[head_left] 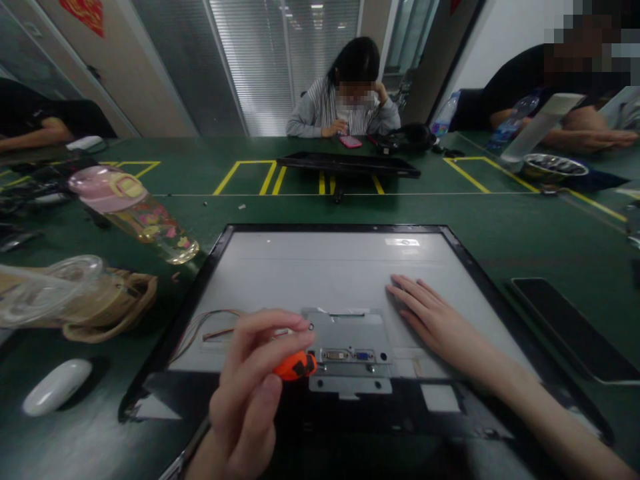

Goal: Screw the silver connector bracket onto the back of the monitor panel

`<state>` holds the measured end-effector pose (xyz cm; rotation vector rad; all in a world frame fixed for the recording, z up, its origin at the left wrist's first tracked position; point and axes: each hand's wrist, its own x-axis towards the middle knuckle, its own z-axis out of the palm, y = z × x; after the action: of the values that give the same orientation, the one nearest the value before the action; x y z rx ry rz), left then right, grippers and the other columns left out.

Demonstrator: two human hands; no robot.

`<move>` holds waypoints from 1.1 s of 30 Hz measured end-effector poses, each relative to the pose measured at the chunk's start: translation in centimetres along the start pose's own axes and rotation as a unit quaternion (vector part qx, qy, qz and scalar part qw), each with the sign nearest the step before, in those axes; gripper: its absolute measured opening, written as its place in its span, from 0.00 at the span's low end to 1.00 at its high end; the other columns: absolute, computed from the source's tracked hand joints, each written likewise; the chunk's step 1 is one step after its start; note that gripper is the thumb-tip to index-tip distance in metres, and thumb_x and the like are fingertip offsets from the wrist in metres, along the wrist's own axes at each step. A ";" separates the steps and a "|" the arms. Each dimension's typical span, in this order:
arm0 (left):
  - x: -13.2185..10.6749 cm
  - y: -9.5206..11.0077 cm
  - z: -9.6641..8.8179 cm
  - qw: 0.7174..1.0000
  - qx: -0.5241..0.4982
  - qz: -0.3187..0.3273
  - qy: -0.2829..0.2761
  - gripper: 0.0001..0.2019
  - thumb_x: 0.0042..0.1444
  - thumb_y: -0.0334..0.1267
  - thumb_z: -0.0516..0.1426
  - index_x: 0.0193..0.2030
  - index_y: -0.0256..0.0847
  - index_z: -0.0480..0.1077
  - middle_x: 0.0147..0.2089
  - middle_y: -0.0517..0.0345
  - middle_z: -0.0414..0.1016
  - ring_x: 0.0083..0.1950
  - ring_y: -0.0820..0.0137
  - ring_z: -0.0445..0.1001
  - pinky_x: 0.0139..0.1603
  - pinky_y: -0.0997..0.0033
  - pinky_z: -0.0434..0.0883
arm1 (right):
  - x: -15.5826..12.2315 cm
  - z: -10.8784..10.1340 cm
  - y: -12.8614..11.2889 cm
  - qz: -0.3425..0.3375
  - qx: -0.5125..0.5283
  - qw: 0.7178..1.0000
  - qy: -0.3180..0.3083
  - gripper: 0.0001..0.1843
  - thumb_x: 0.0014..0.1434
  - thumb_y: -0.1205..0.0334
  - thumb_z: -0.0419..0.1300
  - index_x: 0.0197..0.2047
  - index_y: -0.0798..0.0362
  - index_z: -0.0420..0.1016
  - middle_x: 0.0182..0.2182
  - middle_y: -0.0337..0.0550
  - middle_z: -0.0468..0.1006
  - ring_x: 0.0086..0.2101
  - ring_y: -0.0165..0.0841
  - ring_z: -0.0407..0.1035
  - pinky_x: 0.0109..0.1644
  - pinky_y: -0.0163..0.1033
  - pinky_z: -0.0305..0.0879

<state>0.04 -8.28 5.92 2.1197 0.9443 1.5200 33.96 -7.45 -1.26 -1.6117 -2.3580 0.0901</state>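
Observation:
A flat monitor panel lies back side up in front of me, black frame around a grey metal back. A small metal cover plate with connector ports sits near its lower edge. My left hand pinches an orange-handled screwdriver at the plate's left corner. My right hand lies flat with fingers stretched out on the panel, just right of the plate. Thin coloured wires run along the panel to the left of my left hand.
A white mouse, a clear bottle on a tan pouch and a pink-lidded bottle sit at left. A dark phone lies at right. Another black panel lies across the green table; other people sit around it.

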 end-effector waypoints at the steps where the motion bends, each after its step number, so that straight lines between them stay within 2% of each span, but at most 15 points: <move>1: 0.0 0.1 0.0 1.000 0.001 0.004 -0.009 0.18 0.70 0.32 0.46 0.56 0.46 0.76 0.49 0.50 0.74 0.49 0.64 0.75 0.46 0.63 0.79 | 0.0 0.0 0.0 -0.001 -0.001 1.000 0.000 0.25 0.72 0.58 0.47 0.69 0.49 0.66 0.68 0.51 0.67 0.67 0.43 0.62 0.71 0.59 0.56; 4: 0.3 0.3 0.3 0.999 -0.021 0.023 -0.019 0.21 0.66 0.24 0.49 0.60 0.44 0.72 0.47 0.52 0.76 0.47 0.66 0.76 0.45 0.66 0.79 | 0.0 0.0 0.0 -0.004 -0.007 1.000 0.003 0.24 0.72 0.59 0.47 0.68 0.51 0.66 0.68 0.52 0.67 0.67 0.44 0.61 0.71 0.59 0.57; 8: 0.8 0.1 0.8 0.997 -0.056 0.040 0.029 0.14 0.61 0.27 0.59 0.51 0.46 0.76 0.40 0.57 0.72 0.41 0.68 0.75 0.39 0.67 0.78 | -0.1 -0.1 0.0 -0.004 -0.006 1.000 0.007 0.24 0.72 0.59 0.47 0.68 0.50 0.66 0.69 0.51 0.66 0.67 0.43 0.61 0.71 0.59 0.57; 10: 0.7 0.0 0.8 0.997 -0.052 0.039 0.034 0.10 0.61 0.30 0.61 0.47 0.46 0.77 0.40 0.57 0.70 0.40 0.68 0.74 0.38 0.67 0.79 | -0.1 -0.1 0.0 -0.007 -0.008 1.000 0.005 0.24 0.72 0.59 0.48 0.68 0.50 0.66 0.69 0.51 0.66 0.67 0.43 0.61 0.71 0.58 0.57; 12: 0.5 0.0 0.6 0.998 -0.039 0.035 0.021 0.10 0.66 0.33 0.56 0.49 0.45 0.77 0.43 0.53 0.71 0.44 0.66 0.74 0.41 0.65 0.79 | -0.1 0.0 0.1 -0.007 -0.010 1.000 0.006 0.24 0.72 0.59 0.48 0.69 0.49 0.65 0.69 0.51 0.66 0.67 0.42 0.61 0.71 0.58 0.57; 15: 0.2 0.0 0.3 0.999 -0.025 0.016 -0.013 0.19 0.69 0.29 0.46 0.58 0.44 0.74 0.50 0.49 0.74 0.50 0.64 0.74 0.46 0.63 0.79 | -0.1 0.1 0.1 -0.006 -0.008 1.000 0.011 0.24 0.72 0.59 0.48 0.69 0.47 0.64 0.68 0.49 0.67 0.67 0.42 0.61 0.71 0.58 0.57; 18: 0.3 0.0 0.3 0.999 -0.035 0.029 -0.027 0.21 0.67 0.24 0.48 0.61 0.43 0.71 0.48 0.50 0.76 0.49 0.66 0.75 0.48 0.64 0.78 | -0.1 0.1 0.2 -0.007 -0.005 1.000 0.011 0.25 0.72 0.59 0.48 0.70 0.47 0.63 0.69 0.48 0.67 0.67 0.43 0.61 0.71 0.58 0.57; 22: 1.0 0.0 0.6 0.996 -0.057 0.072 0.018 0.13 0.62 0.28 0.59 0.51 0.44 0.76 0.41 0.55 0.73 0.42 0.68 0.74 0.40 0.67 0.78 | -0.1 0.1 0.1 -0.007 -0.008 1.000 0.010 0.25 0.72 0.59 0.48 0.70 0.48 0.63 0.69 0.50 0.66 0.67 0.43 0.60 0.71 0.58 0.56; 25: 0.9 -0.1 0.6 0.996 -0.056 0.068 0.025 0.08 0.62 0.31 0.60 0.47 0.45 0.77 0.40 0.56 0.70 0.41 0.68 0.73 0.39 0.67 0.78 | -0.1 0.0 0.0 -0.004 -0.010 1.000 0.007 0.25 0.72 0.59 0.47 0.69 0.49 0.65 0.69 0.51 0.66 0.67 0.44 0.61 0.71 0.59 0.57; 27: 0.6 -0.1 0.4 0.998 -0.039 0.055 0.005 0.12 0.67 0.34 0.55 0.51 0.45 0.77 0.45 0.51 0.72 0.45 0.65 0.74 0.42 0.64 0.79 | -0.1 0.0 0.0 -0.002 -0.007 1.000 0.005 0.25 0.72 0.58 0.47 0.69 0.49 0.65 0.69 0.51 0.66 0.67 0.44 0.61 0.71 0.60 0.57; 29: 0.3 -0.2 0.3 0.999 -0.024 0.033 -0.006 0.18 0.69 0.32 0.47 0.58 0.44 0.74 0.51 0.48 0.74 0.50 0.63 0.75 0.46 0.62 0.79 | -0.1 0.1 0.0 -0.002 -0.001 1.000 0.008 0.24 0.72 0.59 0.47 0.68 0.48 0.66 0.68 0.50 0.67 0.67 0.44 0.62 0.71 0.60 0.57; 31: 0.2 -0.3 0.2 0.999 -0.016 0.023 -0.023 0.21 0.68 0.28 0.47 0.62 0.44 0.71 0.51 0.48 0.76 0.51 0.63 0.76 0.48 0.62 0.79 | -0.1 0.1 0.0 -0.004 0.002 1.000 0.010 0.24 0.72 0.59 0.48 0.69 0.48 0.66 0.69 0.50 0.66 0.67 0.44 0.62 0.71 0.60 0.57; 33: 0.5 -0.4 0.3 0.999 -0.015 0.030 -0.023 0.21 0.65 0.25 0.50 0.62 0.44 0.71 0.48 0.50 0.77 0.48 0.65 0.76 0.46 0.64 0.79 | -0.1 0.1 0.1 -0.005 0.002 1.000 0.013 0.25 0.72 0.58 0.48 0.69 0.48 0.65 0.69 0.49 0.66 0.67 0.44 0.61 0.71 0.60 0.56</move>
<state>0.27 -7.67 5.89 2.1699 0.8440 1.4981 34.05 -7.55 -1.38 -1.5890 -2.3437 0.0720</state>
